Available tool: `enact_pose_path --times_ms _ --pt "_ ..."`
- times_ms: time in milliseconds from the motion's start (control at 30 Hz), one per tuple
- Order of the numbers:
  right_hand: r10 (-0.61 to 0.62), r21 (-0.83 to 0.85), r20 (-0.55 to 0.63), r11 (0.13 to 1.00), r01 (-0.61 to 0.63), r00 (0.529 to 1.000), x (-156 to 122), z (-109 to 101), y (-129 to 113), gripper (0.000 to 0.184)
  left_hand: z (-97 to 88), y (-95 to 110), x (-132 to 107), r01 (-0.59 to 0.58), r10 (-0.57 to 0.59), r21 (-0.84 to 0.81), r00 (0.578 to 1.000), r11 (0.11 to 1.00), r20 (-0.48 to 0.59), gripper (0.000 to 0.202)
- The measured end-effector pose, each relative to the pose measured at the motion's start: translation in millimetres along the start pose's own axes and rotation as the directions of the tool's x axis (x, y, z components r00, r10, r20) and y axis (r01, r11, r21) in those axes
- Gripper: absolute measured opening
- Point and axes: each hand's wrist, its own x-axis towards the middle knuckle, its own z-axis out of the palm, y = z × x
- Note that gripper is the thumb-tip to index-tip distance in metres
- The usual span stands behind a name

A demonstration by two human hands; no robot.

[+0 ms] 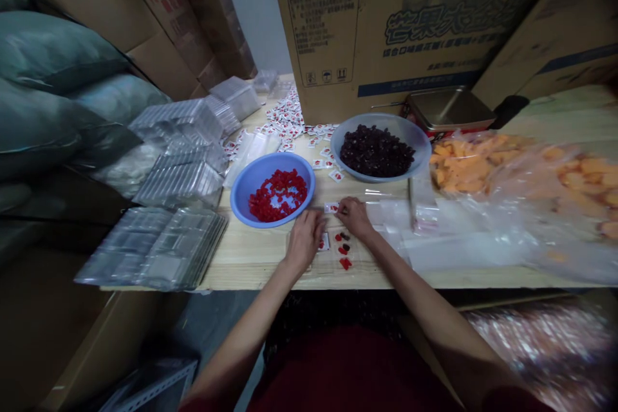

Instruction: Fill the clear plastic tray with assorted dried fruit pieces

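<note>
Both my hands rest at the front of a wooden table [251,264]. My right hand [354,217] pinches a small white and red sachet [331,207] with closed fingers. My left hand [305,239] lies curled just left of a clear plastic tray [360,265] that holds a few red and dark fruit pieces [344,251] and another sachet. Beyond the left hand stands a blue bowl [241,196] of red candied pieces. Beyond the right hand stands a grey bowl [420,141] of dark dried fruit.
Stacks of clear plastic trays [159,248] cover the table's left side. Loose sachets [287,119] lie scattered at the back. Clear bags of orange dried fruit [526,174] fill the right. Big cardboard boxes [386,19] and a metal scale [449,109] stand behind.
</note>
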Motion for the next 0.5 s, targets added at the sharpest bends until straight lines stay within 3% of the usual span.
enact_pose_path --times_ms 133,300,433,500 --pt "-0.018 0.049 -0.024 0.999 0.019 1.000 -5 -3 1 0.012 18.0 9 37 0.115 -0.120 0.061 0.989 0.992 0.089 0.019" --pt "-0.028 0.158 -0.100 0.987 0.044 0.995 -16 -12 9 0.010 41.6 1 77 0.194 -0.205 0.083 0.967 0.977 0.151 0.023" --pt "-0.020 0.275 -0.131 0.960 0.056 0.991 -15 -22 9 0.025 33.7 3 85 0.114 -0.108 -0.011 0.963 0.993 0.245 0.020" --pt "-0.024 0.326 -0.114 0.944 0.060 0.993 -17 -30 1 0.018 16.8 10 77 0.042 -0.018 -0.087 0.965 0.995 0.260 0.016"
